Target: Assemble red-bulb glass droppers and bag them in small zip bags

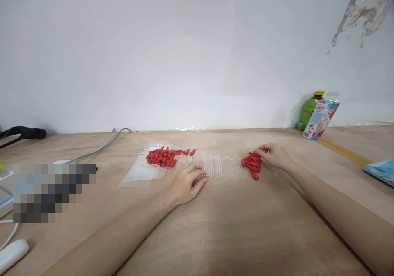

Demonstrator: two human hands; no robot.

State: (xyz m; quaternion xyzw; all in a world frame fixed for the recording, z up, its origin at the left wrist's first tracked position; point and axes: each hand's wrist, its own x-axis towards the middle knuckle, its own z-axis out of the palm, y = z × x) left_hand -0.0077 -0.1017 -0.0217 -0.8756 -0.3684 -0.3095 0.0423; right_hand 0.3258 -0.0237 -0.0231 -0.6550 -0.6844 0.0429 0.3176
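A row of thin clear tubes [218,167] lies side by side on the wooden table. My left hand [187,182] rests over the left end of this row, with its fingers bent and the thumb apart from them. On the right, a small pile of red rubber bulbs [254,165] sits against the end of the tubes. My right hand [272,153] has its fingertips pinched together at the top of that pile, on a red bulb partly hidden by them. A larger heap of red rubber bulbs [160,157] lies on a clear plastic bag [140,173] at the left.
Two drink bottles, one green [308,112] and one patterned [321,118], lean against the wall at the right. A blue packet [381,171] lies at the right edge. A grey cable [101,149] and a white rounded object [14,253] are on the left.
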